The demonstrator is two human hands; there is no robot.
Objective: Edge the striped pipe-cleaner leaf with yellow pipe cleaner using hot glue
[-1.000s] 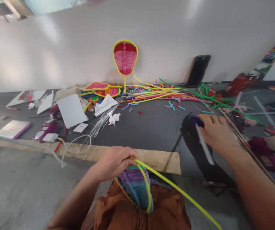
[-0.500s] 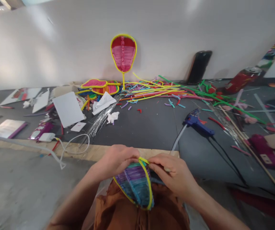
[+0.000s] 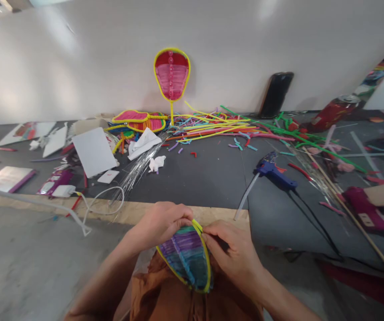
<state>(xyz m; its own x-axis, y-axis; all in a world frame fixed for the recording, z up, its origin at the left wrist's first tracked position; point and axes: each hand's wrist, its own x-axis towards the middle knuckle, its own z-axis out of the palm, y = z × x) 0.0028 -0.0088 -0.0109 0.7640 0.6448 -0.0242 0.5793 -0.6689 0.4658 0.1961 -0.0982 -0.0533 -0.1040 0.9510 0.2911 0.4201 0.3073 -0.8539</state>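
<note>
Petal (image 3: 185,256) this side of table edge (image 3: 218,215).
Your left hand (image 3: 161,225) and right hand (image 3: 234,249) pinch its far end; glue gun (image 3: 274,173) beyond edge.

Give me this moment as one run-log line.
left grip: holding striped piece at upper end | right grip: pinching yellow strip at piece's edge | blue glue gun: on dark tabletop, unheld

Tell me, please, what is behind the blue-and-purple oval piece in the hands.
Brown clothing shows around the lower part of the oval piece. The piece itself covers what is directly behind it; the left hand hides part of its upper edge.
</note>
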